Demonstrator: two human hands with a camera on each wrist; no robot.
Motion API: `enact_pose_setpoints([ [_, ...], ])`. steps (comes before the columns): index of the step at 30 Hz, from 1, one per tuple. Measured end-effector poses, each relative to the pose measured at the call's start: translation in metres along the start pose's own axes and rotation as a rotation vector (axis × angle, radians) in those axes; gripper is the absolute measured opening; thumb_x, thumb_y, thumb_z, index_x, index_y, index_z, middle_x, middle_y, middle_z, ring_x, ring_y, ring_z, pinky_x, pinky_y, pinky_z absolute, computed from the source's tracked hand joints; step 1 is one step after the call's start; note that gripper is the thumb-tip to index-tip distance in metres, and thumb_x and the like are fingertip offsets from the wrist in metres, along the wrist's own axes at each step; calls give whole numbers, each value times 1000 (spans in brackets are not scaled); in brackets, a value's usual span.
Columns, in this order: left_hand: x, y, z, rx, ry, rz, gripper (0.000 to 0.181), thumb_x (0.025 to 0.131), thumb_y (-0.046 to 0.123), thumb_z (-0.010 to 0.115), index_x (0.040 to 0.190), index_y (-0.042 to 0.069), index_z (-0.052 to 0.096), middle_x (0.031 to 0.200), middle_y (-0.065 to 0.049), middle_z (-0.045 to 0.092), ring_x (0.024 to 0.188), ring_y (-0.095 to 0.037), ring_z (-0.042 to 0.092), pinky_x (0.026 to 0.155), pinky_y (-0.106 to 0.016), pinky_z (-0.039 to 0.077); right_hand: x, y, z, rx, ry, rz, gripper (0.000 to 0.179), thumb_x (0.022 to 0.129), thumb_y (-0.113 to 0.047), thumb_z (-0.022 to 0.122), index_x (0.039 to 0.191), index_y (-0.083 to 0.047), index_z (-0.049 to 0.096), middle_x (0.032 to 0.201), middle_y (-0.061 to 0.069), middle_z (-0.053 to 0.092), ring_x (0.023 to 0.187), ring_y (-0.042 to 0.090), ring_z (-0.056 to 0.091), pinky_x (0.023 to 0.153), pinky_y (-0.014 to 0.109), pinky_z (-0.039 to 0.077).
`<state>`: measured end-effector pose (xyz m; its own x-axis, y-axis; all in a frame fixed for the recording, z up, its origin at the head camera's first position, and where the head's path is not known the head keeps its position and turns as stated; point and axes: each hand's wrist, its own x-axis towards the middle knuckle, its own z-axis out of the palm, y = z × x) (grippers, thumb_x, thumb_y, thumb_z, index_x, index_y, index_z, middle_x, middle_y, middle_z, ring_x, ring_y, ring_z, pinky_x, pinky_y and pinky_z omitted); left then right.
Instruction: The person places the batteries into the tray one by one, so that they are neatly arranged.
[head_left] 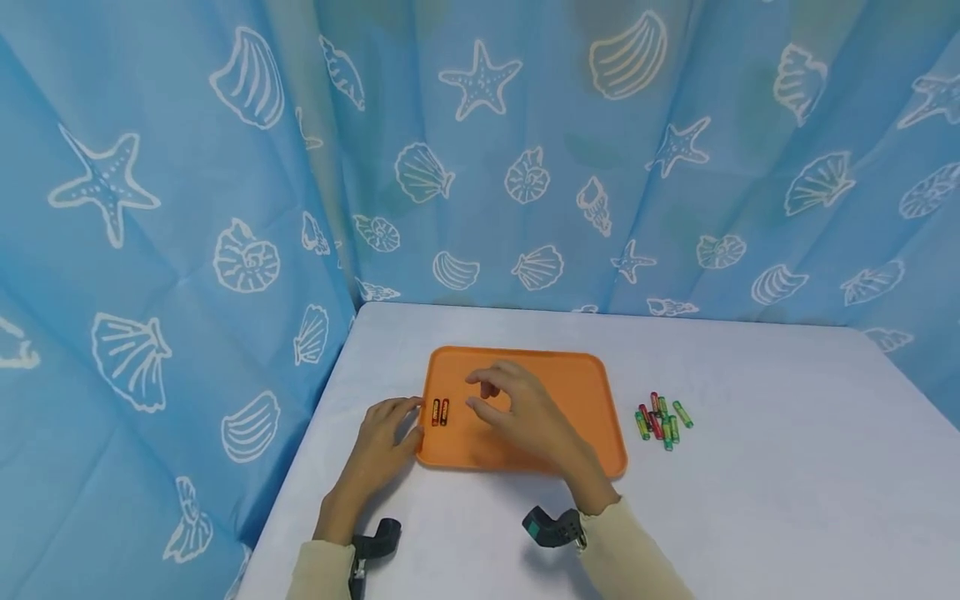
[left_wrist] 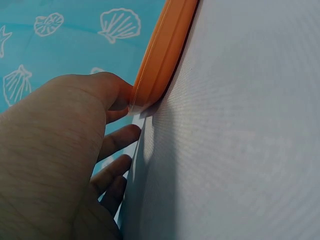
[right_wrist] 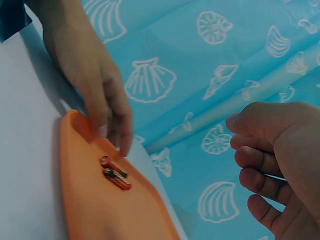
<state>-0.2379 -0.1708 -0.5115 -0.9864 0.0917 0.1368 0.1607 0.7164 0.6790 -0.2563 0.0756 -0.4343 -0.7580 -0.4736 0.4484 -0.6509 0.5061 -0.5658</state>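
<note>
My left hand [head_left: 382,442] rests at the left rim of an orange tray [head_left: 525,454], thumb and forefinger touching the rim a little apart. In the left wrist view its other fingers [left_wrist: 120,141] hang loose beside the tray. Two red-and-black batteries [head_left: 440,412] lie side by side inside the tray near that rim. Over the middle of the tray is my right hand [head_left: 531,421], thumb and fingers loosely bent with a gap between them. Nothing shows in its grasp in the right wrist view, where the fingers [right_wrist: 257,160] curve in the air.
Right of the tray, several green and red batteries [head_left: 663,423] lie in a loose group on the white table [head_left: 787,467]. A blue curtain [head_left: 480,167] with shell prints hangs behind the table and along its left side.
</note>
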Motion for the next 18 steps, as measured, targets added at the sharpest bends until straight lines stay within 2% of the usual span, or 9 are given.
enact_pose_setpoints([
  [5, -2, 1, 0, -3, -6, -6, 47, 99, 26, 61, 144, 17, 54, 146, -11, 48, 141, -33, 32, 112, -61, 31, -10, 0, -15, 2, 13, -11, 20, 94, -19, 71, 114, -16, 70, 93, -11, 57, 85, 6, 52, 73, 28, 50],
  [9, -4, 1, -1, -1, -16, -19, 47, 99, 27, 60, 145, 18, 53, 147, -10, 46, 142, -32, 32, 112, -60, 32, -17, 4, -26, -35, 23, -15, 20, 94, -19, 72, 114, -16, 71, 94, -10, 59, 86, 6, 53, 73, 29, 51],
  [18, -2, 3, 0, -23, -29, -29, 47, 99, 28, 60, 145, 19, 52, 147, -9, 45, 142, -31, 31, 113, -60, 31, -38, 24, -64, -169, 73, -126, 25, 88, -10, 77, 112, -8, 71, 92, 0, 62, 85, 15, 57, 73, 34, 53],
])
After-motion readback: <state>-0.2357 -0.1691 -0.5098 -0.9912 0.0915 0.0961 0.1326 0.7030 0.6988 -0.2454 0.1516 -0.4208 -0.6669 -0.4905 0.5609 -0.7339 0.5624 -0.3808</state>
